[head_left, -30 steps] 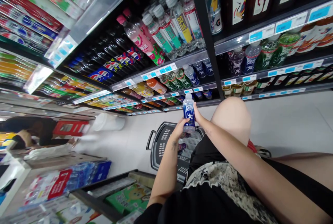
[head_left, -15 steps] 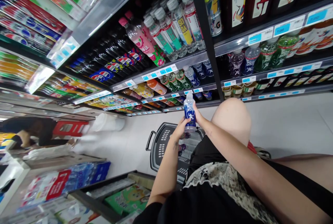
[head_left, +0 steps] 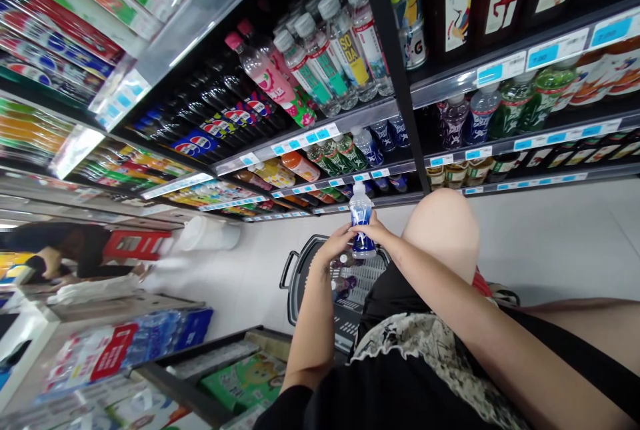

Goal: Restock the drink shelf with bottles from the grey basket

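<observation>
A clear drink bottle (head_left: 361, 207) with a blue label and white cap stands nearly upright in front of me, above the shopping basket. My left hand (head_left: 339, 242) is closed round its left side, the thumb lying across the label. On the other side my right hand (head_left: 376, 230) grips it too, fingers partly hidden behind it. Beneath my hands is the dark grey shopping basket (head_left: 300, 293) on the floor. Inside it lie a purple-labelled bottle (head_left: 345, 285) and at least one other bottle, partly covered by my left arm and hand.
Drink shelves (head_left: 357, 113) packed with bottles run along the front. My bent knee (head_left: 443, 233) is right of the basket. A white bucket (head_left: 210, 235), a red stool (head_left: 133, 245) and a bending person (head_left: 83, 250) are at left. Stacked cartons (head_left: 245, 383) stand at lower left.
The bottle has turned and shifted slightly left and down, and both hands have changed their hold on it. More of the bottles inside the basket shows now.
</observation>
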`<control>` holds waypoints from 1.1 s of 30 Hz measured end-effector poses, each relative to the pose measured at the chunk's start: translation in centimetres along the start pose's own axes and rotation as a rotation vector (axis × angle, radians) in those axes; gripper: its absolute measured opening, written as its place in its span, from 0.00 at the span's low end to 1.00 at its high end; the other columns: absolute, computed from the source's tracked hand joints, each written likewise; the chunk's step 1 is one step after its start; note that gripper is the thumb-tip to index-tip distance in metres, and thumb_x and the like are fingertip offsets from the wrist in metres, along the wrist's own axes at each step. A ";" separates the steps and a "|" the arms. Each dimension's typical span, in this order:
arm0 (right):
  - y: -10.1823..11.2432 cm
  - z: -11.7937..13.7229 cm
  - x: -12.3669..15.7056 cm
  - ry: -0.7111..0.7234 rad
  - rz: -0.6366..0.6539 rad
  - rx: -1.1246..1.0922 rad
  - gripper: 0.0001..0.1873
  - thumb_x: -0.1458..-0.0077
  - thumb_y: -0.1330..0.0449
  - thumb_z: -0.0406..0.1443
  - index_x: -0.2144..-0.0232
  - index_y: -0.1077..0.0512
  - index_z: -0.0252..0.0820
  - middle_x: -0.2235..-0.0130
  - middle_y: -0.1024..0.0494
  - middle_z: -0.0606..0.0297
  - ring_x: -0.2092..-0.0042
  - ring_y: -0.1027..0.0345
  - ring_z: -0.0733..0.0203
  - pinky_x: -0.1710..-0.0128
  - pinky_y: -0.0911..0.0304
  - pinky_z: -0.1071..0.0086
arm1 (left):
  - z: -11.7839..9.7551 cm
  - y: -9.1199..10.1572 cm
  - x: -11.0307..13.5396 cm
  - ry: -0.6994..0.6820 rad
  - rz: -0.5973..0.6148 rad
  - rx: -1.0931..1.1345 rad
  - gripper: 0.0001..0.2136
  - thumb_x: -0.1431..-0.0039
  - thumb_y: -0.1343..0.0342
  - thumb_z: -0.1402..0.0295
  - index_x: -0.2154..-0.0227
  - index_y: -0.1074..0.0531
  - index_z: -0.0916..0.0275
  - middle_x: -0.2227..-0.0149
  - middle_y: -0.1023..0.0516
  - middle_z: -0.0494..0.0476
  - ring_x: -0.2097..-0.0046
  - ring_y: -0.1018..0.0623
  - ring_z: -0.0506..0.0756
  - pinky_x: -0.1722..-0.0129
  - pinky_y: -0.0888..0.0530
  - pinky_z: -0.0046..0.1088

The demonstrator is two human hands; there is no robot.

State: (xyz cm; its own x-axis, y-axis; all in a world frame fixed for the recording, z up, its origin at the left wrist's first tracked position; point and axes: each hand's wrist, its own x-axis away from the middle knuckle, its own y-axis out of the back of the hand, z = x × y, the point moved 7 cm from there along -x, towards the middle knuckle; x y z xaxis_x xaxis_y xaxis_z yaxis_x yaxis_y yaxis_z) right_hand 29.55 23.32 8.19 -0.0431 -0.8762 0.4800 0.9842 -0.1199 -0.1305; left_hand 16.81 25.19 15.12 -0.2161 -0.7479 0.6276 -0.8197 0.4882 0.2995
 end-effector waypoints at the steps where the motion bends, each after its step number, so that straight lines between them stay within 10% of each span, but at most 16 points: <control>1: 0.1 0.2 0.2 0.010 0.006 0.067 0.41 0.57 0.29 0.42 0.44 0.42 0.46 0.52 0.24 0.61 0.50 0.28 0.51 0.48 0.35 0.59 | 0.0 0.0 -0.2 0.007 -0.032 0.001 0.17 0.49 0.40 0.70 0.55 0.22 0.61 0.65 0.20 0.56 0.64 0.23 0.56 0.65 0.28 0.27; 9: -0.2 2.0 2.0 0.177 0.089 0.585 0.44 0.58 0.27 0.43 0.40 0.37 0.47 0.51 0.21 0.58 0.50 0.27 0.45 0.56 0.37 0.63 | 1.0 2.2 -1.7 0.060 -0.346 0.246 0.07 0.45 0.46 0.66 0.69 0.28 0.65 0.71 0.23 0.58 0.67 0.23 0.54 0.63 0.26 0.27; 33: -0.8 3.0 2.8 0.317 0.181 0.823 0.45 0.61 0.26 0.42 0.39 0.33 0.49 0.49 0.21 0.58 0.50 0.26 0.45 0.55 0.35 0.62 | 3.0 2.0 -0.9 0.211 -0.277 0.316 0.24 0.48 0.32 0.53 0.56 0.26 0.65 0.64 0.20 0.61 0.69 0.20 0.55 0.70 0.21 0.27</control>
State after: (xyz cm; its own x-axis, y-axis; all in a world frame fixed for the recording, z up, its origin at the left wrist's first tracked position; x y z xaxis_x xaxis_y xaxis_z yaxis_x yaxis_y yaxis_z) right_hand 29.19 22.31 12.22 0.1994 -0.9513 0.2349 0.7868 0.2984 0.5404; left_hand 13.73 25.47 13.01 0.1193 -0.7066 0.6975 -0.9597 0.0979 0.2633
